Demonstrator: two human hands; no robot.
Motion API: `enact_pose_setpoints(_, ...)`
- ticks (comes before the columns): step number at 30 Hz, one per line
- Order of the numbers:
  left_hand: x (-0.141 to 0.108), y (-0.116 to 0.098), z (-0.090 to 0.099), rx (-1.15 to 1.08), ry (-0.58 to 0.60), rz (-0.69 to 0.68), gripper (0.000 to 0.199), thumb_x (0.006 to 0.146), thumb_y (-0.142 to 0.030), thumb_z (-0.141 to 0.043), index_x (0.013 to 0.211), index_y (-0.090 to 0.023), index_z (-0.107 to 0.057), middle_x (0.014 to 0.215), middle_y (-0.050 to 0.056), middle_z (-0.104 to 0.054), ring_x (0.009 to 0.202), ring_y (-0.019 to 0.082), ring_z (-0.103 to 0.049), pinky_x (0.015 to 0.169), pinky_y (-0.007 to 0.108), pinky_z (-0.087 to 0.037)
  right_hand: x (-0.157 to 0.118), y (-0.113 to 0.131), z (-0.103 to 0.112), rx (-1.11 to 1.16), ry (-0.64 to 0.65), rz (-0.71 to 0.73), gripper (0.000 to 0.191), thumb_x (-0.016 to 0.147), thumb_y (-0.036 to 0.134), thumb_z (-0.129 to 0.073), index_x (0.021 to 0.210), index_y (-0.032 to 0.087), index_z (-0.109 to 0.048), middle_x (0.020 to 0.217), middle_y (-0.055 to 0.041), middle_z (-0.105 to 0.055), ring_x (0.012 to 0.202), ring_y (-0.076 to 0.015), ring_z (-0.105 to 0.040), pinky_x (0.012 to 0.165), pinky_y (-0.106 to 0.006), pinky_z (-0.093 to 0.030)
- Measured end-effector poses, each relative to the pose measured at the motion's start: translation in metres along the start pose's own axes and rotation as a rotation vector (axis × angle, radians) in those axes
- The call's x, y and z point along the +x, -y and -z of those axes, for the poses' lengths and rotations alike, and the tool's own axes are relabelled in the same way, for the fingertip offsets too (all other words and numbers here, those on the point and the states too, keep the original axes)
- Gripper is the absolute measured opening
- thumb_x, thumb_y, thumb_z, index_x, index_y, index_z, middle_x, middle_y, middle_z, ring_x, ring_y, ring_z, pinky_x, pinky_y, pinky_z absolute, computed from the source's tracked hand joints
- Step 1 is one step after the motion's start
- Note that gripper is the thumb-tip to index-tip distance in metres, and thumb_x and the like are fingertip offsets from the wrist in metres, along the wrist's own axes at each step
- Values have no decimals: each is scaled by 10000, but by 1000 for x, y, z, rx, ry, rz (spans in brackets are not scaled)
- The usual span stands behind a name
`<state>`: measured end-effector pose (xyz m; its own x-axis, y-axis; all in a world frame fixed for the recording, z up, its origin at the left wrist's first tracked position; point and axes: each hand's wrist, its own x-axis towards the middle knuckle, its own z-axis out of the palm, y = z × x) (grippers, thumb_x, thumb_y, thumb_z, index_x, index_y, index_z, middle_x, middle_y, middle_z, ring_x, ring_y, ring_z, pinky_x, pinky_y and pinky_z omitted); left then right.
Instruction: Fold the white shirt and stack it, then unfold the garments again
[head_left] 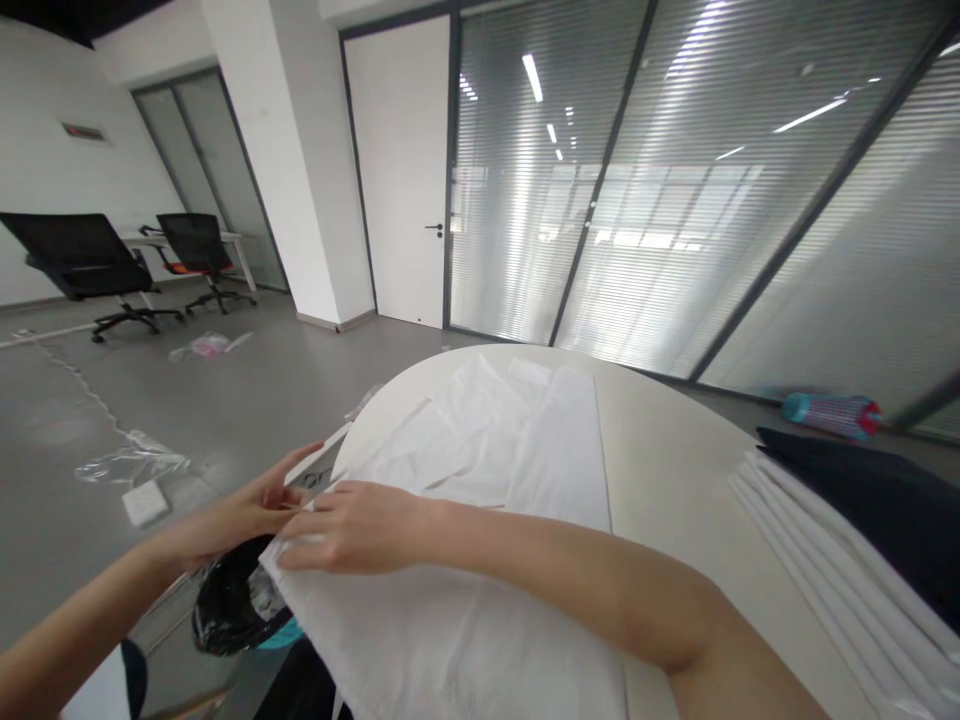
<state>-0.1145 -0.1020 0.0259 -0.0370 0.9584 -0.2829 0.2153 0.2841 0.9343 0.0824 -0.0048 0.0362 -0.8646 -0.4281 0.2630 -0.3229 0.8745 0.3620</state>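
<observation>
**Both hands at the edge of the white cloth**

Our right hand [360, 527] lies flat, palm down, fingers stretched out and together, pressing on the near left edge of the white garment [487, 470]. Its forearm crosses the cloth from the lower right. Our left hand [259, 505] meets it just beside those fingertips, fingers closed in a pinch on the same edge of the fabric, the arm coming in from the lower left.

Beyond the fingers the garment spreads over the round white table [667, 460]. Below the fingers, off the table's edge, sits a black bag [225, 605]. Well to the right of the fingers lies a stack of folded white cloths [832, 570] with a dark garment [877, 490] on top.
</observation>
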Motion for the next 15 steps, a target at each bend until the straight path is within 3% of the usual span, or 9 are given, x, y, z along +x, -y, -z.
enact_pose_setpoints(4,4,-24,-15,-138,63,110,1060,687,-329,-780,1573,-302,-197,975,43,-706,901,241,-692,739,321,-556,6,10,-4,-102,-105,45,407,1035,156,-416,1365,347,-559,1411,8,-576,1071,-145,-614,1014,-369,-387)
enact_pose_setpoints(9,13,-35,-27,-147,130,60,859,741,-278,-648,1535,-304,-322,1103,-20,-711,1049,253,-664,850,338,-538,5,10,5,-96,-159,-112,293,1042,186,-413,1219,258,-635,1140,-37,-680,1000,-161,-618,847,-341,-442)
enact_pose_setpoints(12,31,-45,-23,-37,144,7,720,762,-317,-651,1455,-241,-475,1026,-7,-726,1005,267,-667,788,313,-537,-2,3,18,-100,-187,-162,225,1016,162,-449,1004,200,-671,1005,-55,-681,938,-168,-617,816,-331,-440)
enact_pose_setpoints(15,76,-60,-18,154,51,-98,638,761,-462,-708,1324,-182,-604,751,5,-682,764,210,-657,635,244,-507,-11,0,29,-103,-206,-182,266,968,106,-470,793,194,-649,902,-47,-673,819,-177,-608,734,-348,-434)
